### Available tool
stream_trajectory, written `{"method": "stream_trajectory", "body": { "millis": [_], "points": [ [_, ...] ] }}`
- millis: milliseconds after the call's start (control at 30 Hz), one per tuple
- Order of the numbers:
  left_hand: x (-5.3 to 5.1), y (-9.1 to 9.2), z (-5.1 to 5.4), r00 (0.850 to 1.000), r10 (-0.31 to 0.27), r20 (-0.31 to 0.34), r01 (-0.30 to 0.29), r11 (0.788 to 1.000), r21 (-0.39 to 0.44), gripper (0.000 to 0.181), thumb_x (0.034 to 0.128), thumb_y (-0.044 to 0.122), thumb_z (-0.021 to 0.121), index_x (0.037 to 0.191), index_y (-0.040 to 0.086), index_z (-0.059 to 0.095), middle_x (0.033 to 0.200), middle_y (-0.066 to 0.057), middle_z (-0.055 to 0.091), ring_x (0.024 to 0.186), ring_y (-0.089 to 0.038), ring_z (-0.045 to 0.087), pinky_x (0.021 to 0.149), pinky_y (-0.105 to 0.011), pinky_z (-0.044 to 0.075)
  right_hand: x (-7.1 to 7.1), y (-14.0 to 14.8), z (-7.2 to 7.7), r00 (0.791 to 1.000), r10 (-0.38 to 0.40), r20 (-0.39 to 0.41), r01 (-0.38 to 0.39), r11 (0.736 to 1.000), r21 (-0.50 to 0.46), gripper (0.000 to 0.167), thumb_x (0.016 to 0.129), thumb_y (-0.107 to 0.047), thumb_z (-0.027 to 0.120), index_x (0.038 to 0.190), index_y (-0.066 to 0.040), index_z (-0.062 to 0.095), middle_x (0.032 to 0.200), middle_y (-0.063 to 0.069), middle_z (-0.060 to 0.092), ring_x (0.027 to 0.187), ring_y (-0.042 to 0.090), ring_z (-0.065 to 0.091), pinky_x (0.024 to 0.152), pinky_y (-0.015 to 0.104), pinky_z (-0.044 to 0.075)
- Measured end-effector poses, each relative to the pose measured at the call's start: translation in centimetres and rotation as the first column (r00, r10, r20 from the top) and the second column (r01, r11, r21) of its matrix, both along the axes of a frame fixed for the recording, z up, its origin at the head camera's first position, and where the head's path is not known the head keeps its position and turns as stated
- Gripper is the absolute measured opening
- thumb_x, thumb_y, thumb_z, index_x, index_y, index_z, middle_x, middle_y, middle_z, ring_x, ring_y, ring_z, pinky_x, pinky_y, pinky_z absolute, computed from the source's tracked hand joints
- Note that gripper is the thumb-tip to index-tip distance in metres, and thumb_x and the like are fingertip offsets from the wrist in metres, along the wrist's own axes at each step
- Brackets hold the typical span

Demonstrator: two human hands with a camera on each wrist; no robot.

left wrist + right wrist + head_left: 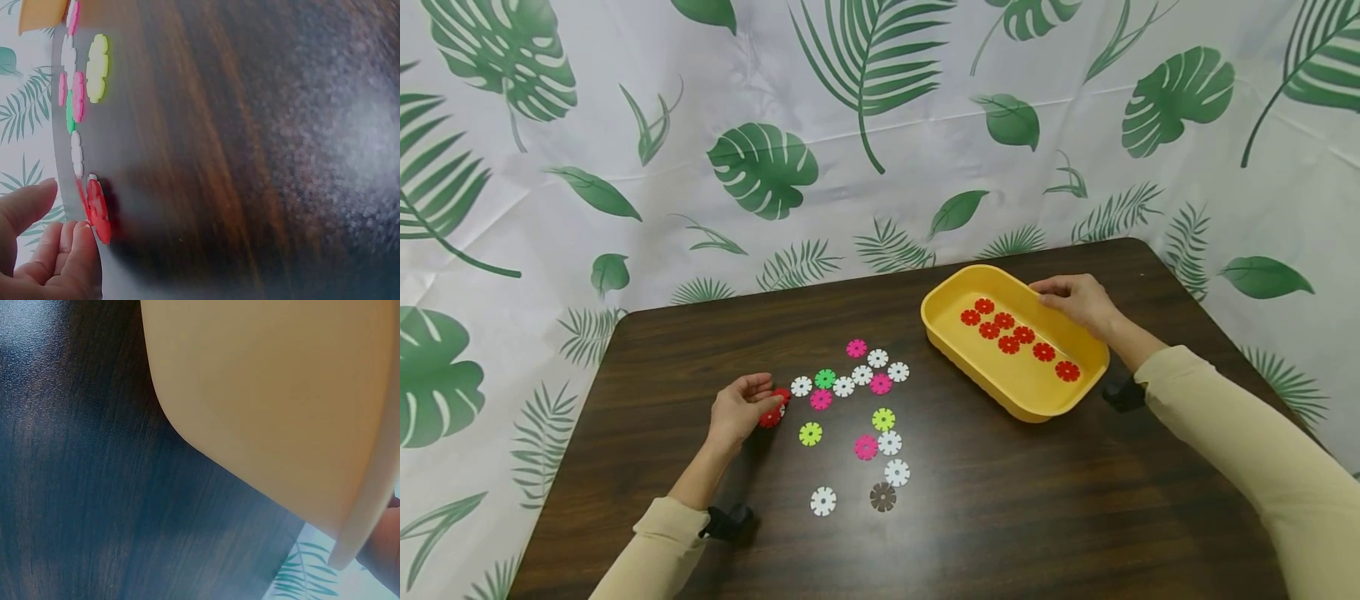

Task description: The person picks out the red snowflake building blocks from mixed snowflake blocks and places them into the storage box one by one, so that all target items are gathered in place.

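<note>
My left hand (741, 410) reaches over small notched red discs (770, 418) left of the other discs. In the left wrist view a fingertip touches a tilted red disc (99, 212), and another digit stands apart from it. A bit of white shows among these discs, partly hidden. At the right, my right hand (1078, 304) grips the far right rim of a yellow tub (940, 321). Several red discs (1009, 344) lie inside it. The right wrist view shows mostly the tub's outer wall (269, 406), with the hand largely hidden behind the rim.
Between hand and tub, white (843, 386), pink (866, 447), yellow-green (810, 434) and green discs (825, 379) lie scattered, with a brown disc (883, 497) near the front. All rest on a dark wooden table (1000, 508). A leaf-patterned cloth (865, 200) hangs behind the table.
</note>
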State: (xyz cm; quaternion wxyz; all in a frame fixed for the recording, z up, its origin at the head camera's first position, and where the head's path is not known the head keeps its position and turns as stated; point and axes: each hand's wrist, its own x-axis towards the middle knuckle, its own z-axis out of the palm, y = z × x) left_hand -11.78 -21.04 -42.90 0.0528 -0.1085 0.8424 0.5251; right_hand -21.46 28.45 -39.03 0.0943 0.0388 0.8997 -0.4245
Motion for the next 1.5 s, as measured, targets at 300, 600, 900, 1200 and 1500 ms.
{"method": "stream_trajectory", "body": {
  "millis": [300,600,900,1200,1500],
  "points": [
    [-0.3,0.1,-0.6,1.0,0.001,0.009,0.0,0.994,-0.109,0.043,0.0817,0.005,0.071,0.121,-0.004,0.056,0.118,-0.024,0.061,0.104,-0.032,0.06,0.087,-0.031,0.052,0.0,0.0,-0.1,1.0,0.005,0.002,-0.005,1.0,-0.001,0.036,0.096,-0.012,0.053,0.13,0.0,0.053,0.125,0.024,0.053,0.103,0.034,0.056,0.094,0.044,0.048],
    [-0.6,0.4,-0.7,0.998,-0.04,-0.04,0.029,0.971,-0.238,0.042,0.0782,0.006,0.075,0.116,-0.005,0.06,0.109,-0.023,0.064,0.098,-0.032,0.061,0.089,-0.042,0.05,0.0,0.0,0.0,1.0,-0.001,0.005,0.001,1.0,0.0,0.036,0.096,-0.012,0.053,0.129,0.0,0.054,0.124,0.024,0.054,0.102,0.034,0.056,0.093,0.042,0.05],
    [-0.7,0.3,-0.8,0.997,-0.054,-0.049,0.036,0.95,-0.312,0.036,0.0784,0.008,0.075,0.111,-0.002,0.064,0.101,-0.02,0.067,0.09,-0.027,0.061,0.078,-0.038,0.053,0.0,-0.1,0.1,1.0,-0.001,0.006,0.001,1.0,-0.002,0.036,0.096,-0.012,0.053,0.13,0.0,0.054,0.124,0.025,0.054,0.102,0.034,0.056,0.094,0.042,0.049],
    [-0.8,0.1,-0.8,0.998,-0.053,-0.045,0.036,0.95,-0.31,0.033,0.0797,0.007,0.074,0.111,-0.001,0.065,0.099,-0.019,0.067,0.086,-0.025,0.06,0.073,-0.034,0.054,0.1,0.0,0.1,1.0,0.004,0.005,-0.004,1.0,0.0,0.035,0.096,-0.011,0.053,0.129,0.001,0.054,0.123,0.025,0.054,0.101,0.034,0.056,0.091,0.039,0.051],
    [-1.0,0.2,-0.7,0.998,-0.04,-0.045,0.025,0.955,-0.296,0.033,0.0793,0.006,0.074,0.111,0.0,0.066,0.1,-0.02,0.068,0.085,-0.026,0.064,0.075,-0.036,0.056,0.1,-0.1,0.1,1.0,0.001,0.009,-0.001,1.0,-0.004,0.036,0.096,-0.011,0.053,0.13,0.0,0.053,0.124,0.024,0.053,0.101,0.033,0.055,0.094,0.043,0.048]
  ]
}}
